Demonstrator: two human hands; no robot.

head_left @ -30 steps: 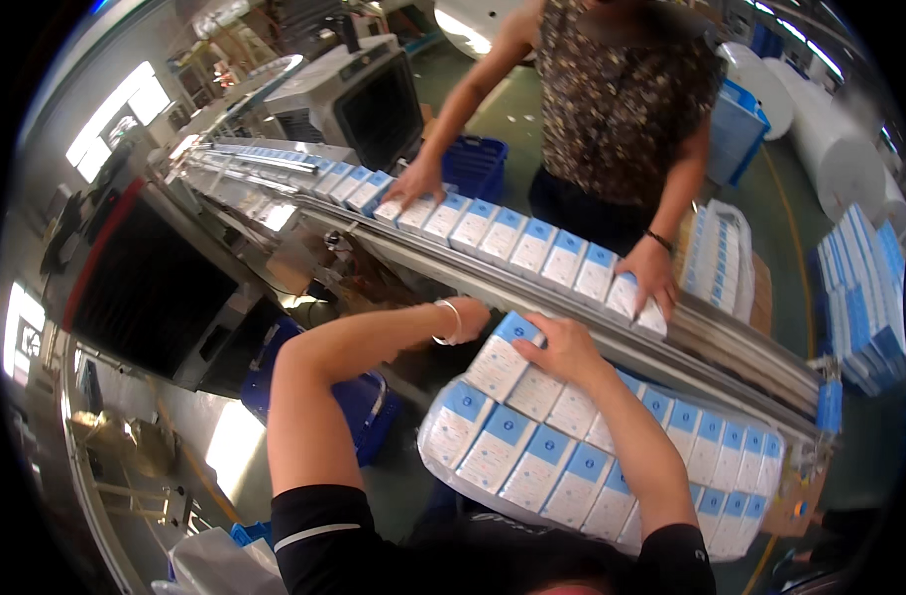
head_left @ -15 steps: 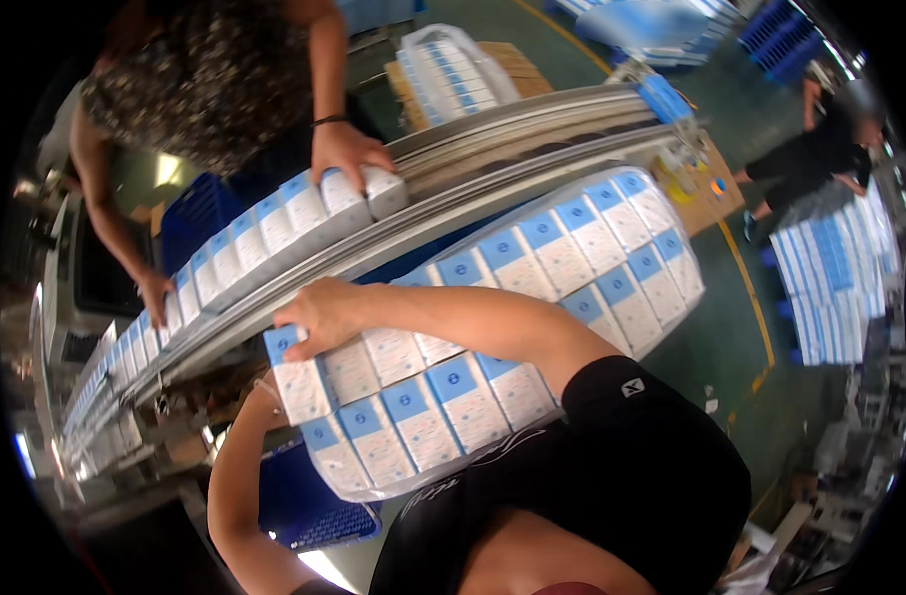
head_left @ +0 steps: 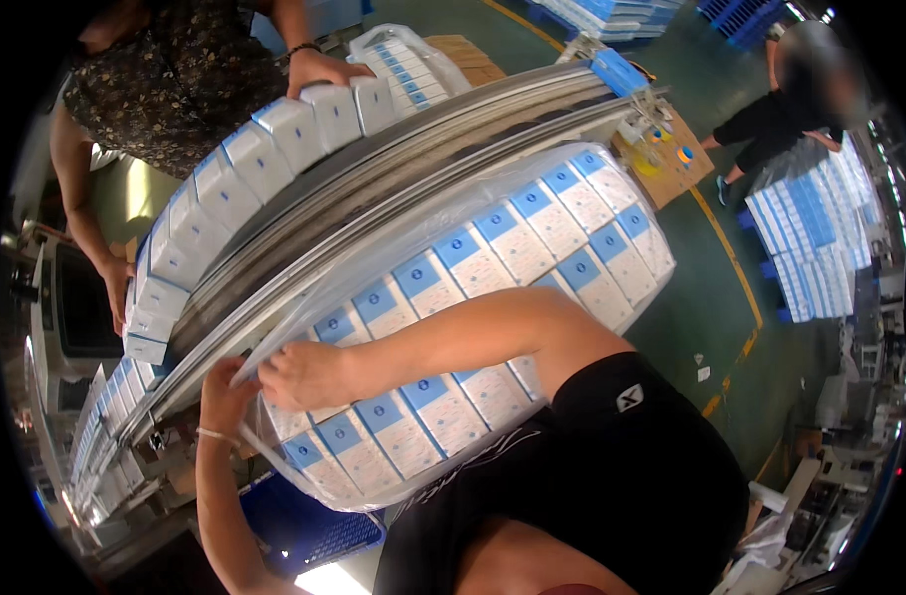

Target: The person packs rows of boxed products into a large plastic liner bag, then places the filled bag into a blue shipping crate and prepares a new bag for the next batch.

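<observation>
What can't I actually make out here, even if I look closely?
All in the head view:
Right hand's hold on the clear plastic bag: mostly hidden by the hand's own curled shape.
Some white-and-blue packs: partly covered by the right forearm.
Blue plastic crate: upper part hidden behind the bag.
Co-worker: head cut off by the top edge.
Person at upper right: head blurred.

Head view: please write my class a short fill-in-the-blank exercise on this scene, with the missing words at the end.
The left hand and right hand hold a bag of clear ____.
The packs inside lie in ____ rows.
The pale bracelet circles the person's ____.
The crate below is ____.

Missing words: plastic; two; left wrist; blue.
</observation>
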